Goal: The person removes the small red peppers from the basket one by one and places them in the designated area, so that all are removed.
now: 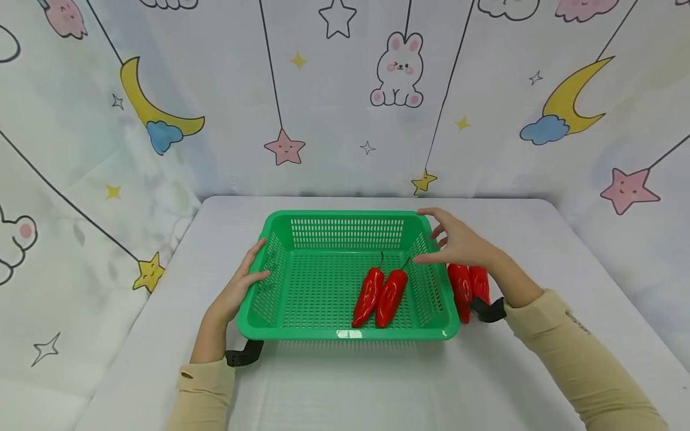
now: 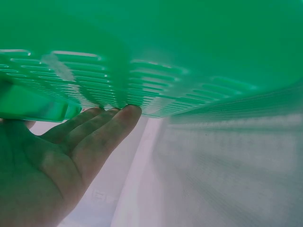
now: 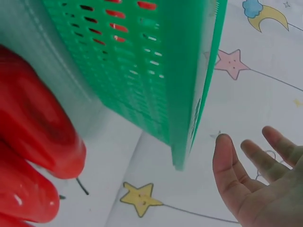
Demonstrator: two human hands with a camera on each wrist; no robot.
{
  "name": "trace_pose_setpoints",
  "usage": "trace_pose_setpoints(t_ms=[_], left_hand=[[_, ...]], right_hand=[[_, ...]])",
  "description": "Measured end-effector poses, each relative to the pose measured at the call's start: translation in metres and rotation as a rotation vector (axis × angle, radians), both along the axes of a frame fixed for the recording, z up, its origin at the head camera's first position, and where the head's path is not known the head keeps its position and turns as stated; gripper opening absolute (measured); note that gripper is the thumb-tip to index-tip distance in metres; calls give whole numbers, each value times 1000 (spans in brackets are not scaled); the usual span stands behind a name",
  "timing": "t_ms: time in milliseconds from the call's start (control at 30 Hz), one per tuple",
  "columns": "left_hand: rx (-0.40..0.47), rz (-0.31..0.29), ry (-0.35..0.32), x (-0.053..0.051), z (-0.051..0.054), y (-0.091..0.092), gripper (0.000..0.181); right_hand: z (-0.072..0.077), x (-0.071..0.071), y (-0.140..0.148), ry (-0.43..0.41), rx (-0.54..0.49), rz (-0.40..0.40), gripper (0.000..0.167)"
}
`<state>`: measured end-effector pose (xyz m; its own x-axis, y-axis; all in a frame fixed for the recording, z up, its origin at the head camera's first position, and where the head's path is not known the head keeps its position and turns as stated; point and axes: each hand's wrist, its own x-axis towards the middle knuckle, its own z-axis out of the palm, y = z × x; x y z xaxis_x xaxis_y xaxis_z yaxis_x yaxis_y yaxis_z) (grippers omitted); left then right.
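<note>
A green plastic basket [image 1: 345, 334] with slotted walls sits in the middle of the table. Two shiny red chili peppers [image 1: 392, 298] with thin dark stems lie side by side in its right half. My left hand [image 1: 237, 286] grips the basket's left edge, the thumb over the rim. In the left wrist view its extended fingers [image 2: 106, 135] lie against the slotted outer wall. My right hand [image 1: 458, 241] hovers at the basket's right rim, thumb and fingers spread, holding nothing. In the right wrist view a gap separates that hand [image 3: 260, 182] from the basket [image 3: 180, 85].
More red peppers [image 1: 460, 292] lie on the table just right of the basket, partly hidden by the right hand and wrist. The white table [image 1: 345, 389] meets a patterned backdrop [image 1: 334, 96] at its rear edge. Each wrist wears a black strap [image 1: 245, 353].
</note>
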<state>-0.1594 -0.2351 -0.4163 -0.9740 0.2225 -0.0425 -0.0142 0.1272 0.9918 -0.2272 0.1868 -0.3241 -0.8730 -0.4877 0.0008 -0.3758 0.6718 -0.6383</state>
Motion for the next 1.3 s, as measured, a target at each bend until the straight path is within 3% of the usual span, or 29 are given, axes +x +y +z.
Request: trace_pose_setpoints(t_ms=[633,1000,1300], left_hand=[[-13,-1,7,-1,-1,0,66],[-4,-4,11,0,1,1,66],[-4,-4,11,0,2,1,65]], right_hand=[[11,2,-27,8,-28,62,88],[21,-1,-45,1,14,78,89],[19,-3,-63,-17,50,105,90]])
